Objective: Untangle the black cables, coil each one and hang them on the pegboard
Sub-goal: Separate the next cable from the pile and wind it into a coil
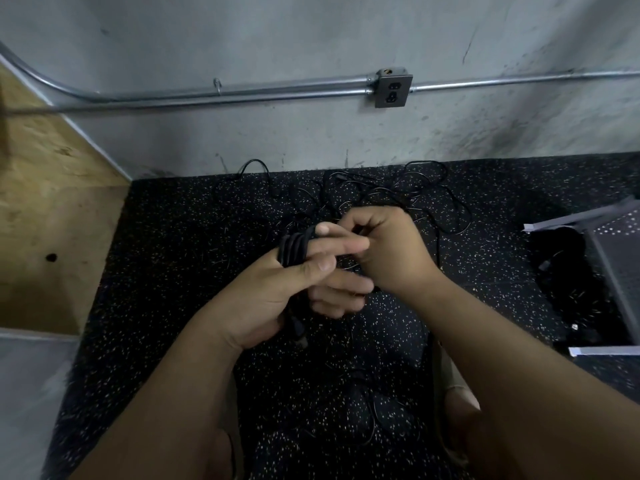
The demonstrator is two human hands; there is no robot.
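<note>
Both hands busy on one black cable, the tangle lying beyond

At the far left a plywood panel (52,209) stands against the grey wall, at the edge of the dark speckled floor (166,271). The left hand (277,292) is held over the middle of that floor with its fingers stretched out to the right. Several turns of a black cable (294,249) are wound round them close to the knuckles. The thumb lies across the turns and clamps them against the fingers. A plug end (299,332) of the cable hangs below the palm.

The right hand (388,251) meets the left fingertips, knuckles up and fingers curled tight. It pinches a strand of the same cable, of which only a dark bit shows between the fingers.

Beyond both hands, near the foot of the wall, the other tangled cables (381,195) lie in loose loops on the floor. Above them a metal conduit (277,91) runs along the wall into an outlet box (393,90). At the far right a grey pegboard (620,244) is seen tilted at the frame edge, well apart from the hands
</note>
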